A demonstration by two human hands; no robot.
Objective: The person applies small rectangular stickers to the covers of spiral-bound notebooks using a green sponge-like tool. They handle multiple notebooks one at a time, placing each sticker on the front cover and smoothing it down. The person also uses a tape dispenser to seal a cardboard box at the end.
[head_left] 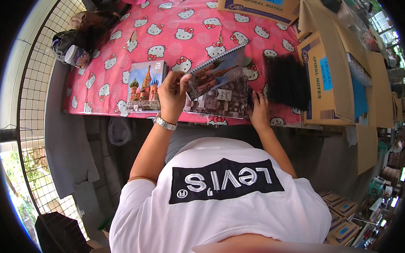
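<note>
My left hand [173,92] pinches the lower left corner of a spiral notebook [220,71] with a red building on its cover. That notebook is tilted up, with its coil along the upper left edge. Below it on the table lies a grey printed cover [219,102], partly hidden. My right hand [259,111] is at the right edge of this cover, fingers bent around something small and dark. Left of my left hand, a spiral notebook [147,86] with a colourful domed cathedral lies flat. A pile of black binding coils [286,80] sits right of my right hand.
A pink patterned cloth [161,36] covers the table. An open cardboard box [322,81] stands at the right, another box [260,6] at the far side. A white jar [77,56] and dark bags [97,22] are at the left edge, beside a wire grille [36,98].
</note>
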